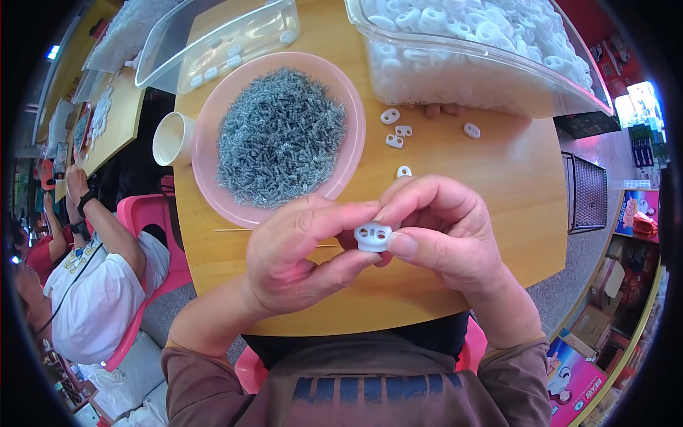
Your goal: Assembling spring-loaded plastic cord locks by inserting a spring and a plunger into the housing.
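Observation:
Between my two hands, near the table's front edge, is a white plastic two-hole cord lock (372,245), its two round holes facing up toward me. My left hand (295,249) pinches its left side between thumb and fingers. From the right, my right hand (455,238) grips it, with the thumb tip at its right end. Some of the fingers behind the piece are hidden. Just beyond my right fingers lies a loose white part (404,171). A pink bowl (203,153) heaped with small metal springs (281,135) stands beyond my left hand.
At the back right, a clear bin (491,78) is full of white plastic parts. Several white pieces (395,141) lie in front of it. A clear tray (167,60) and a cream cup (173,139) stand back left. On the left, a person in a white shirt (99,306) sits at another table.

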`<state>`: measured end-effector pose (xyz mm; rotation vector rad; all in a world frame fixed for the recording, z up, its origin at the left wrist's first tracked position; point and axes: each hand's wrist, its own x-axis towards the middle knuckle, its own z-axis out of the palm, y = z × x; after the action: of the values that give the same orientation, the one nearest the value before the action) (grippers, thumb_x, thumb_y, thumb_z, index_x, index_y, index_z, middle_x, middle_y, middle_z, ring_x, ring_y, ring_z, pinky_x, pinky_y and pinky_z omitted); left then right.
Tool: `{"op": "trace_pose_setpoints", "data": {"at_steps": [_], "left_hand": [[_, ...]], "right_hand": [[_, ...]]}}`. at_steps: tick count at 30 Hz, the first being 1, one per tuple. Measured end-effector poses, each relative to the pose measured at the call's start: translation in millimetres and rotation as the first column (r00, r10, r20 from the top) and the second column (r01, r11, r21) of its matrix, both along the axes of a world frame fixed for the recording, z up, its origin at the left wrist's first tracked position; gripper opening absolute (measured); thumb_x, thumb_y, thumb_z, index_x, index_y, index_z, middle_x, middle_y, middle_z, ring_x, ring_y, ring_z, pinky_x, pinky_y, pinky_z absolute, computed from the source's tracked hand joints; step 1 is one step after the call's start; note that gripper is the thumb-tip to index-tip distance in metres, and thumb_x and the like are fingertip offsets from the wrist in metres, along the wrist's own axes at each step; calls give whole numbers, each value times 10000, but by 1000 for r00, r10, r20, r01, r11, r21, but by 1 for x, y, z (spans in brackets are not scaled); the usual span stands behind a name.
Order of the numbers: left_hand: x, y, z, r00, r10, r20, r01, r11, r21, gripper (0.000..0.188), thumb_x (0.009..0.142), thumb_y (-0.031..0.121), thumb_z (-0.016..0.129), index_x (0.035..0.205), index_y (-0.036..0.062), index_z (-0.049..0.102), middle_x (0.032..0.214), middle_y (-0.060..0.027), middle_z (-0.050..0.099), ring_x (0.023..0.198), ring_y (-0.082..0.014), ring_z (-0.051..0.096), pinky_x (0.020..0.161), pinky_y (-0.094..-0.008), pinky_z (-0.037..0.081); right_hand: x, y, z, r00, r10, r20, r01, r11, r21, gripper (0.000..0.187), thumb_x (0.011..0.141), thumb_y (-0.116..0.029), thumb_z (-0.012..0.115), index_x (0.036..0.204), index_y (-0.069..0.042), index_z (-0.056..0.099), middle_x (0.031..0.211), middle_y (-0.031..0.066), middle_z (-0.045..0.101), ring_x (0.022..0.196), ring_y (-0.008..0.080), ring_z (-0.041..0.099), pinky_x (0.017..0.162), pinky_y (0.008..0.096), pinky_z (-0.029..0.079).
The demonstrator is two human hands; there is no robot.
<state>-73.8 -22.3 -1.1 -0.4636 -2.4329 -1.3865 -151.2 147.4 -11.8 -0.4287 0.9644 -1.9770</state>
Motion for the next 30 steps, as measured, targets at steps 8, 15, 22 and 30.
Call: {"op": "trace_pose_setpoints", "data": {"at_steps": [8, 15, 22, 30], "left_hand": [[7, 2, -11, 997, 59, 54, -60, 998, 1, 338, 697, 125, 673, 1006, 35, 569, 800, -70, 601, 674, -199, 571, 589, -295, 438], [8, 3, -4, 996, 72, 59, -84, 970, 230, 337, 740, 100, 638, 1061, 46, 550, 760, -56, 578, 655, -183, 558, 575, -281, 439], [13, -37, 40, 968, 167, -186, -142, 980, 140, 293, 756, 27, 601, 1044, 9, 548, 754, -53, 558, 621, -144, 548, 553, -241, 440], [40, -38, 56, 978, 201, 57, -209, 953, 221, 184, 757, 1, 566, 941, 1, 566, 799, -118, 569, 644, -220, 577, 572, -303, 460]], "right_hand": [[7, -5, 5, 991, -87, -106, 105, 979, 174, 155, 714, 3, 606, 843, 12, 521, 855, 125, 558, 764, 182, 564, 690, 281, 464], [7, -10, -3, 969, -214, -122, 226, 969, 101, 159, 715, 22, 601, 853, -3, 527, 823, 100, 576, 716, 166, 581, 621, 266, 481], [-1, -11, -6, 984, -177, -35, 180, 971, 158, 189, 720, 3, 595, 903, 16, 552, 783, 101, 585, 653, 175, 579, 633, 273, 471], [3, -5, -9, 970, -230, -80, 243, 936, 253, 212, 714, -48, 596, 911, 8, 538, 809, 105, 572, 635, 186, 561, 592, 276, 463]]}}
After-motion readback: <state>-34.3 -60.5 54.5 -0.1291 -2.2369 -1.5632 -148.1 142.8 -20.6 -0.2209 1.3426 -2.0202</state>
